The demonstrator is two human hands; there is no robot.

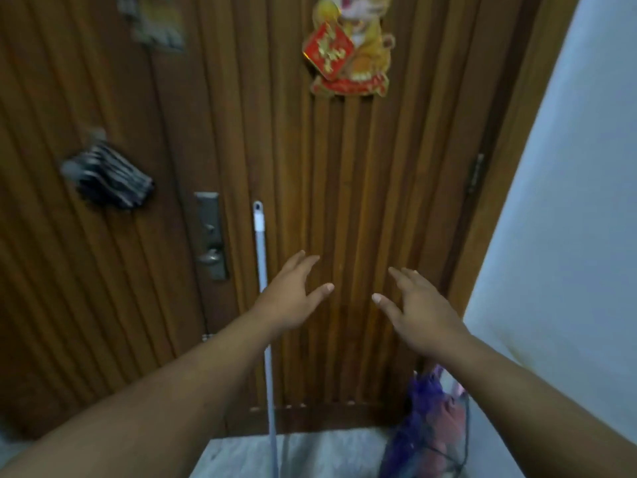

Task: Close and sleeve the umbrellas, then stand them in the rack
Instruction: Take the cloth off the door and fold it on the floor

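The umbrellas (pixel 427 422) stand folded at the lower right, a purple one in front and a pinkish-red one just behind it, bunched together inside a thin dark wire rack (pixel 466 439) whose frame loops around them. They sit on the pale floor (pixel 310 453) in the corner where the wooden door (pixel 362 201) meets the light wall (pixel 568 201). Whether they are sleeved cannot be told through the blur

Above them, both bare hands are held out in front of the door, apart from each other and touching nothing. The left hand (pixel 293 298) has its fingers spread and its thumb angled toward the right; it holds nothing. The right hand (pixel 420 312) is likewise spread wide and empty, its thumb pointing back toward the left one

A pale long pole (pixel 259 243) leans upright against the door just left of the left hand and passes behind that wrist down to the floor. Farther left is a metal lock plate with a handle (pixel 211 243), and beyond it a dark striped bundle (pixel 110 181) hangs on the door. A red and gold decoration (pixel 348 53) is stuck high on the door, and a hinge (pixel 477 174) shows on its right edge
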